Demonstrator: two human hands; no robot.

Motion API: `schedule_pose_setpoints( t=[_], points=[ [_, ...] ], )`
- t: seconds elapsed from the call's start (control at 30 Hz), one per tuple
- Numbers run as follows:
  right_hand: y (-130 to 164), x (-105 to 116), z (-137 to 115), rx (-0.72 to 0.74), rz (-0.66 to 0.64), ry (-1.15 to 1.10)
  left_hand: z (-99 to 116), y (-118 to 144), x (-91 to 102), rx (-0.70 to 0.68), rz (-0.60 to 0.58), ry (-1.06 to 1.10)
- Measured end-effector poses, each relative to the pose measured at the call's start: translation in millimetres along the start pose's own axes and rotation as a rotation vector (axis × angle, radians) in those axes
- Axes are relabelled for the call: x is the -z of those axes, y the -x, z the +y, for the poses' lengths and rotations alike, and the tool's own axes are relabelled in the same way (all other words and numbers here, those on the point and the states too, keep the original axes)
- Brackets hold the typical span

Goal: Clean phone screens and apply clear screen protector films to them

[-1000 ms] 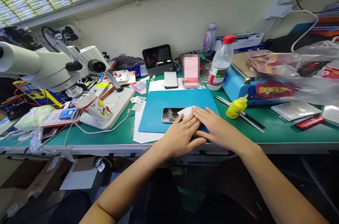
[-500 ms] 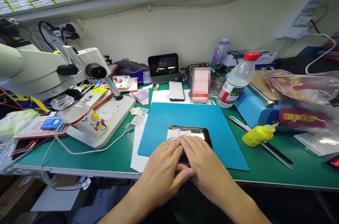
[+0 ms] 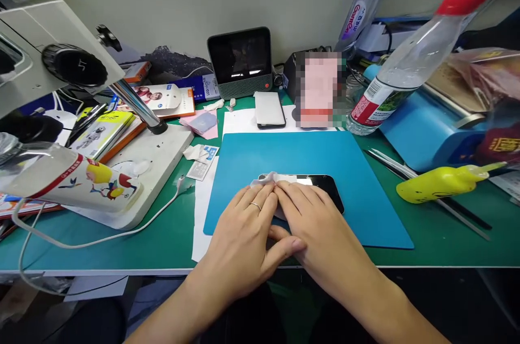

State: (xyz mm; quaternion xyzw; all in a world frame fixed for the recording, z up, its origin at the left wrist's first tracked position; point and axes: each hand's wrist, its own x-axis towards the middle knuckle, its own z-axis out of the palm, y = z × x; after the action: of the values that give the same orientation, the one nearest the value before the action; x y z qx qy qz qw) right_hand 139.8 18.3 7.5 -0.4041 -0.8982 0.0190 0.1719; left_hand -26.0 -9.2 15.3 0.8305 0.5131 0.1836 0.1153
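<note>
A dark phone (image 3: pixel 323 187) lies flat on a blue mat (image 3: pixel 300 157) near the bench's front edge. My left hand (image 3: pixel 244 235) and my right hand (image 3: pixel 314 230) rest side by side on its near half, fingers flat and together. Under the fingertips is a small white wipe (image 3: pixel 266 179), pressed onto the glass; its crumpled end sticks out at the phone's left end. Which hand pins the wipe I cannot tell. A ring is on my left hand.
A microscope (image 3: pixel 49 62) on a white base (image 3: pixel 158 151) with a glass jar (image 3: pixel 65 179) stands at left. Behind the mat: a white phone (image 3: pixel 268 110), a small screen (image 3: pixel 240 59). At right: a water bottle (image 3: pixel 406 65), a yellow squeeze bottle (image 3: pixel 442 182), tweezers (image 3: pixel 406 170), a blue machine (image 3: pixel 426 127).
The view has come down and closer to the bench. Both hands stay on the phone, and the wipe has shifted towards the phone's left end.
</note>
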Motion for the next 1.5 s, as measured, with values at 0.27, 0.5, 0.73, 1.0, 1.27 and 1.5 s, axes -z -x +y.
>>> schedule_pose_setpoints(
  t=[0.27,0.5,0.73,1.0,1.27,1.5],
  points=[
    [22,1,-11,-0.007,0.087,-0.027,13,19,-9.1,-0.098,0.132,-0.082],
    [6,2,-7,0.002,0.014,-0.032,10,9,-6.5,0.015,0.026,-0.077],
    [2,4,-7,-0.021,-0.040,-0.058,9,10,-2.0,0.038,0.003,-0.098],
    [9,5,-7,-0.022,-0.058,-0.082,17,13,-8.0,0.019,0.024,-0.136],
    [-5,13,0,-0.017,-0.078,-0.044,13,-10,10.1,-0.009,-0.060,-0.150],
    [18,7,-15,-0.032,-0.003,-0.071,28,16,3.5,-0.008,-0.032,-0.132]
  ],
)
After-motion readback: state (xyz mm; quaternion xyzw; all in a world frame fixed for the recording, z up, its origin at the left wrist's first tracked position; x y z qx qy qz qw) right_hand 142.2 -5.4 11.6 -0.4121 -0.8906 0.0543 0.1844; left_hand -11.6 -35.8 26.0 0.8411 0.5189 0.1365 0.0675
